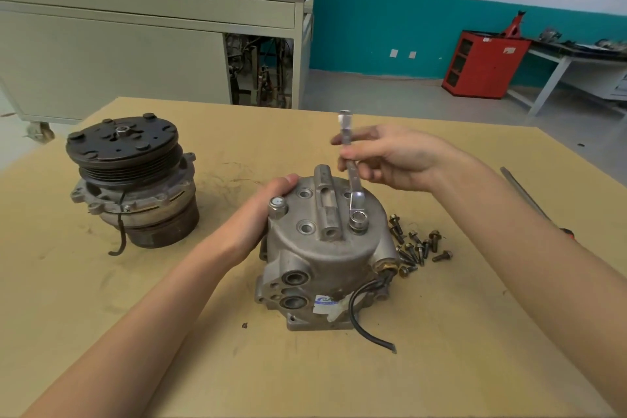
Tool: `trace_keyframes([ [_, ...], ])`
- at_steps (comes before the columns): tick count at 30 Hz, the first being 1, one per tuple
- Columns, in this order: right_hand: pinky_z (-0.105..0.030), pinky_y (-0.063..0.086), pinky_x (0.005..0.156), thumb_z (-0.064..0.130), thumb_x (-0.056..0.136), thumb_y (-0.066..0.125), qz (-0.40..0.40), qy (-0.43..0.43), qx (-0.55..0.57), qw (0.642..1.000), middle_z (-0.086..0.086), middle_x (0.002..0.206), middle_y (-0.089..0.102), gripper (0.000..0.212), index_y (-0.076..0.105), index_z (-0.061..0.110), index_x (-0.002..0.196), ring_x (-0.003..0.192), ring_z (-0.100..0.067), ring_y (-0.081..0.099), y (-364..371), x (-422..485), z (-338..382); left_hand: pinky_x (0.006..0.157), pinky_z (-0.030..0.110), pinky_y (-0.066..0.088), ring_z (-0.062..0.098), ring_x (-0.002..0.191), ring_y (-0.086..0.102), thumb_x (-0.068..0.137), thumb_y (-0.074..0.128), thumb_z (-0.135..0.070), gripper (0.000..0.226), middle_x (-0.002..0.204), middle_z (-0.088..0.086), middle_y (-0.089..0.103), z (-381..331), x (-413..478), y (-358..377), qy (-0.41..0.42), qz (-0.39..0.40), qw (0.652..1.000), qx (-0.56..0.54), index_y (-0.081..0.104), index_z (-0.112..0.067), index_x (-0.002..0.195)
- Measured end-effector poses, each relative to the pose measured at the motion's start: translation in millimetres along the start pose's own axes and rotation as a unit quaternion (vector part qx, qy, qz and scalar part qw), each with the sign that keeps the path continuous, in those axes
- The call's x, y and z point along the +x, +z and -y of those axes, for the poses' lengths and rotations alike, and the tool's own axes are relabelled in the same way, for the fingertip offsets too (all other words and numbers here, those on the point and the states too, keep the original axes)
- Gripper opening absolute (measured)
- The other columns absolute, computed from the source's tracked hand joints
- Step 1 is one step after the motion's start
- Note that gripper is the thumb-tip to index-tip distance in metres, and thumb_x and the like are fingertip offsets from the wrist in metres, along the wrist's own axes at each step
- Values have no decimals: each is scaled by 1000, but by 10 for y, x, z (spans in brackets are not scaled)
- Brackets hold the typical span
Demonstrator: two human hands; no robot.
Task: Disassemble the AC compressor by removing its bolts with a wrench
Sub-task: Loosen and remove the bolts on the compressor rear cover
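A grey metal AC compressor (322,258) stands on end in the middle of the table, its flat cover facing up. My left hand (271,204) grips the cover's left rim, thumb on top. My right hand (390,156) pinches the shaft of a silver ring wrench (351,176). The wrench's ring end sits over a bolt (358,219) at the cover's right side. Two empty bolt holes show on the cover's left half. Several loose bolts (415,246) lie on the table just right of the compressor. A black cable (359,316) hangs off the compressor's front right.
A second compressor with a black pulley (132,176) stands at the table's left. A long thin tool (529,193) lies near the right edge. Behind the table are a beige cabinet (135,44), a red cabinet (485,61) and a white bench.
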State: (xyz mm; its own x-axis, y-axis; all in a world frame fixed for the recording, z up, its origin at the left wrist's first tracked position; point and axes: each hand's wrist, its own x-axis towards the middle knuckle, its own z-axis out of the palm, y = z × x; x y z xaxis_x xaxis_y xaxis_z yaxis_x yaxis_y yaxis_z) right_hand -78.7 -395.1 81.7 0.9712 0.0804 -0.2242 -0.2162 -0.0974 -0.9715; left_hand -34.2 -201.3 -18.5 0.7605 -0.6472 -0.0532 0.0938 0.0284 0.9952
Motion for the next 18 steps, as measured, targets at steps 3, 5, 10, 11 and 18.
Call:
trace_keyframes([
  [3,-12,38,34,-4,88,57,69,-18,-89,993,-8,64,67,35,50,1,122,35,-5,51,139,174,188,85,34,48,10,79,68,83,48,-50,33,85,-4,73,-18,3,6,17,2,1000,5,76,-34,74],
  [5,-13,39,34,-3,89,57,117,-35,-147,982,-9,67,68,34,51,2,122,36,-6,52,201,211,276,85,32,50,11,81,68,81,49,-52,33,87,-4,74,-34,-3,8,24,1,1000,9,76,-34,77],
  [10,-15,34,34,4,90,57,170,-75,-286,940,-4,70,70,25,58,0,115,37,-8,50,412,237,309,78,26,52,3,84,69,83,47,-46,31,87,-8,75,-60,-22,24,55,-10,998,41,76,-39,78],
  [11,-15,33,33,4,90,57,173,-81,-302,934,-4,69,70,25,58,-2,115,36,-8,50,440,244,304,79,28,50,3,83,69,83,45,-43,32,86,-9,75,-61,-22,27,55,-16,997,43,76,-39,77],
  [18,-10,29,31,-1,92,51,199,-86,-151,965,-3,64,63,22,60,-2,112,32,-2,43,422,231,294,90,34,50,11,90,68,88,42,-47,35,94,-5,74,-70,-25,41,63,-10,998,30,76,-38,84],
])
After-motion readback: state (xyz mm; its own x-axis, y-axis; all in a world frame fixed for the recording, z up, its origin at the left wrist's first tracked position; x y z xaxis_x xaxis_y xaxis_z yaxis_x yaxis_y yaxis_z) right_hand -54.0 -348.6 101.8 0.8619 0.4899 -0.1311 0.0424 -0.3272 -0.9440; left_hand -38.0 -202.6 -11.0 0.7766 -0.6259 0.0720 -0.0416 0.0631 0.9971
